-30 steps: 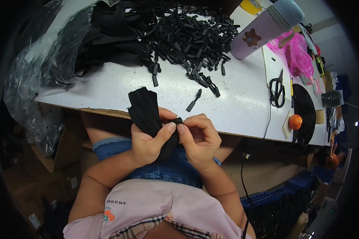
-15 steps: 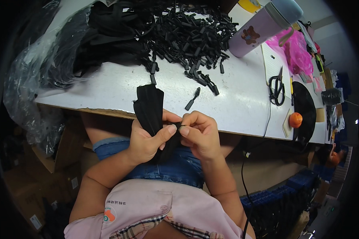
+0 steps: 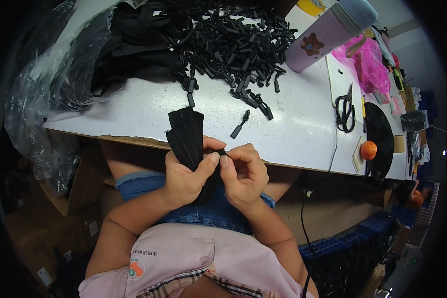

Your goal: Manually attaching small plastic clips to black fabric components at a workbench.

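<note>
My left hand (image 3: 186,176) is closed around black zipper tapes (image 3: 186,134), whose upper ends fan out above the thumb and whose lower part hangs into my lap. My right hand (image 3: 244,174) pinches the tip of the black zipper with thumb and forefinger, close by the left thumb. Whether a zipper slider sits in that pinch is too small to tell. On the white table (image 3: 139,107) in front, a single black zipper slider with a long pull (image 3: 240,124) lies apart from a big heap of similar sliders (image 3: 238,44).
Black zipper tapes (image 3: 134,54) lie bundled in clear plastic (image 3: 39,99) at the left. A lilac bottle (image 3: 315,42) stands right of the heap. Further right are black scissors (image 3: 344,109), a notebook (image 3: 340,74), pink plastic (image 3: 370,59) and an orange round object (image 3: 368,150).
My right hand has shifted slightly left and its wrist has turned, still pinching at the zipper tip. My left hand has barely moved with the tapes.
</note>
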Demonstrator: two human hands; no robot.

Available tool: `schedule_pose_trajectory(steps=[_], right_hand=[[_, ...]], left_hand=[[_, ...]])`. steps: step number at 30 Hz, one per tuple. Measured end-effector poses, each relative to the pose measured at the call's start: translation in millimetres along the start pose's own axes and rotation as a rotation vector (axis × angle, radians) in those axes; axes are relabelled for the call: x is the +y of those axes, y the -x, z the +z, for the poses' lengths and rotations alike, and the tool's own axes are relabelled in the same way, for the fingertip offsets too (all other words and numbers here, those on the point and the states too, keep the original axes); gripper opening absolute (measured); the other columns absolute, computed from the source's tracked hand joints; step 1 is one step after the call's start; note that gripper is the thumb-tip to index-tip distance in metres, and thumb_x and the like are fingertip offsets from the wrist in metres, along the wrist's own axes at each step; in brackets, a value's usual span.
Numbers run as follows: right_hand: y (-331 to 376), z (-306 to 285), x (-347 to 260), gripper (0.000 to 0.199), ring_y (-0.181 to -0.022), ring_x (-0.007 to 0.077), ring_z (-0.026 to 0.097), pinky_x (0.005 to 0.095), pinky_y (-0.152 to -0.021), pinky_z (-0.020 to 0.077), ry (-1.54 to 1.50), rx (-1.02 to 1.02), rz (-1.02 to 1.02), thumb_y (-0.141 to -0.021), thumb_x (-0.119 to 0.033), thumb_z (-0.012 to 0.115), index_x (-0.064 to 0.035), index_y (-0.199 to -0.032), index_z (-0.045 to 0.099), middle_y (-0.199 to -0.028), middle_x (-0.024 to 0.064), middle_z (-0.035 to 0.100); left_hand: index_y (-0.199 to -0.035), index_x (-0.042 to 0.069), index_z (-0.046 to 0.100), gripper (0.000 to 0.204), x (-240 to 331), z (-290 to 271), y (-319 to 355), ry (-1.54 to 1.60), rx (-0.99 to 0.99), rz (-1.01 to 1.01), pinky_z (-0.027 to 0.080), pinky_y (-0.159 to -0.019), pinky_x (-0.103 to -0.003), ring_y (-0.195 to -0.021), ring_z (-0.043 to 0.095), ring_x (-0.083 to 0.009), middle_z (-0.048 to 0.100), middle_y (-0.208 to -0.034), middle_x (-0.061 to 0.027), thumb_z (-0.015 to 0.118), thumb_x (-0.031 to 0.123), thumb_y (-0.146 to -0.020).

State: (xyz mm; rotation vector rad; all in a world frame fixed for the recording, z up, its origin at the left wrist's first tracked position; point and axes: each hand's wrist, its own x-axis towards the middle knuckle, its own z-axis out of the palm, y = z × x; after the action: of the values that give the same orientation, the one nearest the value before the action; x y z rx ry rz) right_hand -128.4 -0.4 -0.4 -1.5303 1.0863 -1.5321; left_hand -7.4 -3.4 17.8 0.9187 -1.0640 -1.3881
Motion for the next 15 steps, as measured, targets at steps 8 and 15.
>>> schedule_pose_trajectory(steps=[8, 15], right_hand=[[-5, -9, -10, 0.007, -0.053, 0.0025, 0.038, 0.0159, -0.047, 0.031, -0.33, -0.189, 0.332, -0.082, -0.006, 0.053, 0.001, -0.082, 0.05, -0.068, 0.001, 0.047], [-1, -10, -3, 0.007, -0.056, 0.003, 0.041, 0.0161, -0.048, 0.0323, -0.227, -0.133, 0.168, -0.08, -0.004, 0.055, 0.0011, -0.083, 0.051, -0.07, 0.0016, 0.049]], left_hand=[[-0.095, 0.0, 0.054, 0.015, 4, -7, 1, -0.062, -0.064, -0.006, 0.034, -0.043, -0.015, -0.049, 0.043, -0.0005, 0.055, -0.069, -0.0004, 0.053, 0.007, -0.081], [-0.092, 0.0, 0.054, 0.013, 10, -15, -4, -0.001, -0.182, -0.114, 0.039, -0.052, -0.018, -0.058, 0.048, -0.0044, 0.054, -0.072, -0.0015, 0.054, 0.008, -0.082]])
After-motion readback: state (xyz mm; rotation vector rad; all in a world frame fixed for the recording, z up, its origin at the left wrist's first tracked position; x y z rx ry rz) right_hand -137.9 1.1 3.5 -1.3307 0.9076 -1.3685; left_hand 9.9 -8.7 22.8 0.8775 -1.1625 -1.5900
